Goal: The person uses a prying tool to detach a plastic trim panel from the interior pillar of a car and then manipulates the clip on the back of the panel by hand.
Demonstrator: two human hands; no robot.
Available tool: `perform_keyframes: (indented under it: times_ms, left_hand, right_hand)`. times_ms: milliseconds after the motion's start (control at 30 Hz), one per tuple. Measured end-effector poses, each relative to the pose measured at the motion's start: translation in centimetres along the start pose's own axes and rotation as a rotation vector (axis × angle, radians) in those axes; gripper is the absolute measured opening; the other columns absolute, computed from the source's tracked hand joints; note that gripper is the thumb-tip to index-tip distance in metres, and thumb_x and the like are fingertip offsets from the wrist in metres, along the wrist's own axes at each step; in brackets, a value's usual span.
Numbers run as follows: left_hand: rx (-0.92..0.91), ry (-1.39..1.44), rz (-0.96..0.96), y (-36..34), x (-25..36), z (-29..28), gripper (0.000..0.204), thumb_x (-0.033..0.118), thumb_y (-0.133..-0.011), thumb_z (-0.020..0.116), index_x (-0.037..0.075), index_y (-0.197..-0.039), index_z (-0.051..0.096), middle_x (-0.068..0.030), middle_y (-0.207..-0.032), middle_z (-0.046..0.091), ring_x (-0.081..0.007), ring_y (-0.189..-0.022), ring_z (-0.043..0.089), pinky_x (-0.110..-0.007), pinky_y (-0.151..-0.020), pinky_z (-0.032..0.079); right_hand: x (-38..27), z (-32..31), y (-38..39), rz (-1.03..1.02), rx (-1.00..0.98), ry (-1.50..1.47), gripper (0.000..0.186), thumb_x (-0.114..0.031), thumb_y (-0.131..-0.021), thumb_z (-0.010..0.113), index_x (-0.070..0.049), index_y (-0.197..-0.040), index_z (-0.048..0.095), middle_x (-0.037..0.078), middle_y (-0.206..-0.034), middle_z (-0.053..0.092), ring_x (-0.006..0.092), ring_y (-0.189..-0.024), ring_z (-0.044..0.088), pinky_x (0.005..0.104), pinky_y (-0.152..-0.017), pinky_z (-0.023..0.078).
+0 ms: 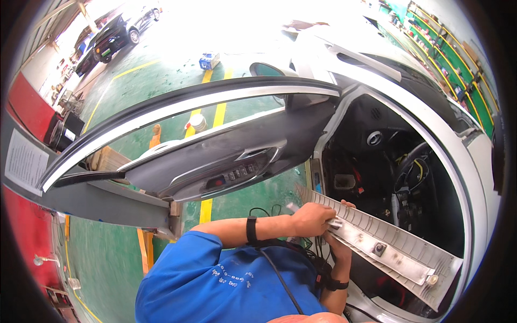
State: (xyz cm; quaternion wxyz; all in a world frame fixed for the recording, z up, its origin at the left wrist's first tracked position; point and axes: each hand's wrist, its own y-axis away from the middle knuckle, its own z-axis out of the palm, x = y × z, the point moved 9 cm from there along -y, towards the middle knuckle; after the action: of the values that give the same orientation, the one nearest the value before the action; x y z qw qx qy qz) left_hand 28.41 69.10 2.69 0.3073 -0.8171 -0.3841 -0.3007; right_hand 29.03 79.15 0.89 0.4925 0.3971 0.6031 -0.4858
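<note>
A long pale plastic trim panel [398, 250] slants across the open car doorway, its ribbed inner side facing up. On it sit a dark square clip [379, 248] and a round whitish fastener [432, 279]. My right hand [338, 245] grips the panel near its upper end, with fingertips showing past the far edge. My left hand [312, 219] is closed over the panel's near edge, around a small pale tool whose kind I cannot make out. One blurred end of it sticks out behind the fist; a metallic bit shows by the fingers, against the panel.
The open car door [226, 145] with its window frame stretches across the left. Inside the dark cabin are a steering wheel [412, 167] and loose wiring. A grey lift arm [116, 202] reaches under the door. A blue-and-white box [209, 61] and white tub [197, 123] stand on the green floor.
</note>
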Motion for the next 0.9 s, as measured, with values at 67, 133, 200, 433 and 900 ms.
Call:
perform_keyframes:
  times_ms: [67, 133, 200, 433, 900]
  left_hand:
    - [0.039, 0.112, -0.343, 0.7, -2.7, 0.6, 0.017, 0.018, -0.085, 0.061, 0.002, -0.081, 0.064, -0.019, -0.073, 0.063, -0.0399, -0.072, 0.062, -0.047, -0.067, 0.049]
    - [0.067, 0.229, -0.41, 0.6, -3.2, 0.7, 0.027, 0.023, -0.088, 0.06, -0.001, -0.077, 0.063, -0.0218, -0.068, 0.062, -0.0416, -0.067, 0.062, -0.047, -0.063, 0.049]
    - [0.095, 0.349, -0.516, 0.8, -4.3, 1.5, 0.028, 0.025, -0.089, 0.061, -0.001, -0.079, 0.064, -0.0221, -0.069, 0.062, -0.0415, -0.067, 0.062, -0.045, -0.063, 0.05]
    - [-0.003, 0.01, -0.213, 0.0, -2.3, 0.1, 0.011, 0.013, -0.08, 0.061, 0.002, -0.082, 0.061, -0.0166, -0.079, 0.063, -0.0388, -0.079, 0.062, -0.047, -0.068, 0.05]
    - [0.083, 0.025, -0.104, -0.9, -2.9, -0.3, 0.007, 0.008, -0.077, 0.06, 0.003, -0.081, 0.056, -0.0168, -0.078, 0.06, -0.0388, -0.078, 0.061, -0.048, -0.066, 0.048]
  right_hand:
    - [-0.9, 0.5, -0.3, 0.012, 0.018, 0.049, 0.082, -0.016, -0.069, 0.083, -0.003, -0.134, 0.035, 0.009, -0.128, 0.046, 0.0186, -0.124, 0.046, 0.0317, -0.107, 0.036]
    - [-1.1, 1.5, -0.3, 0.106, -0.029, -0.119, 0.081, -0.01, -0.067, 0.082, -0.003, -0.134, 0.036, 0.01, -0.126, 0.049, 0.0188, -0.121, 0.049, 0.0316, -0.107, 0.039]
    - [0.0, 0.8, -0.3, 0.13, 0.036, -0.176, 0.083, -0.005, -0.065, 0.081, -0.004, -0.134, 0.036, 0.01, -0.125, 0.051, 0.0189, -0.118, 0.053, 0.0312, -0.105, 0.041]
    - [-1.6, 0.6, -0.5, 0.007, 0.07, -0.007, 0.086, -0.003, -0.064, 0.082, -0.004, -0.135, 0.035, 0.008, -0.133, 0.048, 0.0192, -0.123, 0.051, 0.0311, -0.108, 0.039]
    - [-5.8, -2.2, 4.4, -0.053, 0.06, 0.367, 0.117, -0.039, -0.066, 0.088, -0.001, -0.149, 0.014, 0.016, -0.141, 0.045, 0.0277, -0.129, 0.047, 0.0367, -0.11, 0.035]
